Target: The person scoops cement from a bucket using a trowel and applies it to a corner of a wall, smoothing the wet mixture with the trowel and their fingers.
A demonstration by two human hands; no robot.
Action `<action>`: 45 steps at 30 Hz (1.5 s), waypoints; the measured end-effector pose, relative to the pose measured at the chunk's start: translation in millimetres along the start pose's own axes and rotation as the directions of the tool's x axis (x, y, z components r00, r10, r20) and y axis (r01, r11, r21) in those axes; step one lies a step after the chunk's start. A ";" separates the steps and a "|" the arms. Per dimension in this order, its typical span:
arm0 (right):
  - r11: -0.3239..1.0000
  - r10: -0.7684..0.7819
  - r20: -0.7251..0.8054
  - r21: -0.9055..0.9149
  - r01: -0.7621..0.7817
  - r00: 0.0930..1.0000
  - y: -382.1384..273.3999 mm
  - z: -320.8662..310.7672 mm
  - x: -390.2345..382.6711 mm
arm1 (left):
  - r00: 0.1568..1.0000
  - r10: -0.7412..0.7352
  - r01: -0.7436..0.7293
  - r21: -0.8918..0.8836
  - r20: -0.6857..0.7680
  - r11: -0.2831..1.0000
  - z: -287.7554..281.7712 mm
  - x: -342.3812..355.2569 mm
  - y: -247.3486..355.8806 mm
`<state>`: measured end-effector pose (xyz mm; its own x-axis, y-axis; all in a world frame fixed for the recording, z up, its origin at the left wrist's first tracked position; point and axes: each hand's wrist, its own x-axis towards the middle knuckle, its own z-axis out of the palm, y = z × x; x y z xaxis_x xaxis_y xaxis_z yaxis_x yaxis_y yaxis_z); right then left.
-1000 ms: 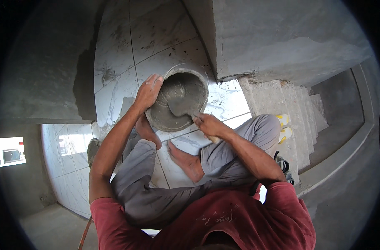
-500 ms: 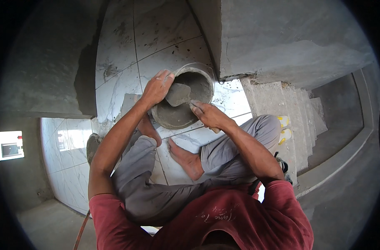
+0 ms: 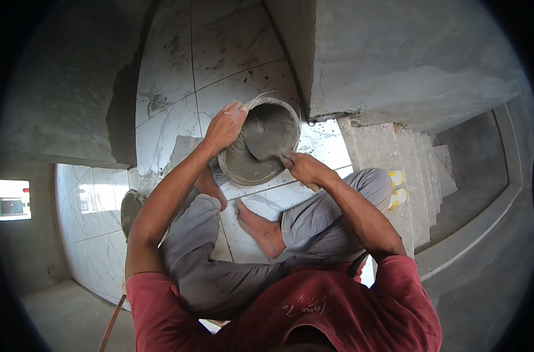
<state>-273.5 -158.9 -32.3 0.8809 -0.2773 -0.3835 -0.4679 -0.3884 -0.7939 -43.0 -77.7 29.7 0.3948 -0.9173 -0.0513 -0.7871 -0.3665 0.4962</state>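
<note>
Clasping the left rim of the mortar bucket [image 3: 290, 107], the left hand [image 3: 227, 126] is apart from the right hand [image 3: 305, 170], which is clamped on a trowel [image 3: 266, 145]. The trowel's blade is inside the bucket, apparently against grey mortar, though blur obscures it. The bucket stands on marble-patterned floor tiles [image 3: 167, 129], near both bare feet [image 3: 261, 229].
</note>
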 end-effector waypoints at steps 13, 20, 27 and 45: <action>1.000 0.017 -0.059 -0.001 -0.017 0.998 14.3 7.8 -2.9 | 0.994 -0.058 0.055 -0.037 -0.091 0.998 3.2 1.8 -9.9; 0.982 -0.187 -0.273 -0.085 0.170 0.944 42.2 24.3 17.8 | 0.988 -0.042 0.042 -0.002 -0.152 0.999 8.3 1.3 -4.8; 0.996 0.079 0.036 0.032 -0.080 0.996 -27.8 -9.1 -10.0 | 0.999 -0.046 0.046 -0.024 -0.003 0.999 -6.4 2.0 0.6; 0.866 -0.077 0.088 -0.488 0.110 0.993 37.1 -23.2 36.6 | 1.000 0.030 -0.030 0.000 0.008 1.000 3.6 5.4 5.7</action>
<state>-260.3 -203.9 -64.8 0.9171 -0.1681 -0.3616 -0.3427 -0.7959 -0.4991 -47.0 -85.3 29.2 0.3674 -0.9290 -0.0437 -0.7983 -0.3391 0.4978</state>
